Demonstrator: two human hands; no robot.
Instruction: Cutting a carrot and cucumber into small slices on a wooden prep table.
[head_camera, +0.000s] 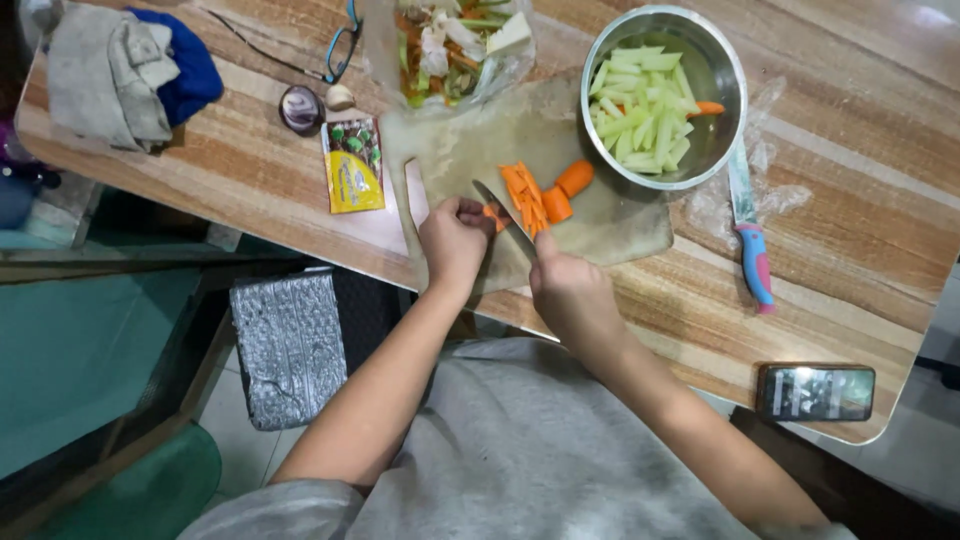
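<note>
Carrot: a small orange piece (492, 213) lies on the cutting board (620, 225), with cut strips (524, 197) and two chunks (566, 190) at its 2 o'clock.
Left hand (453, 240): fingers curled, pinching the small piece down.
Right hand (570, 290): closed around the knife (503, 211) handle (hidden in the fist), blade touching the piece.
Bowl: a steel bowl (722, 75) of pale green sticks at the board's 1 o'clock.
Spare knife: pink-and-blue handled (752, 245), at 3 o'clock.
</note>
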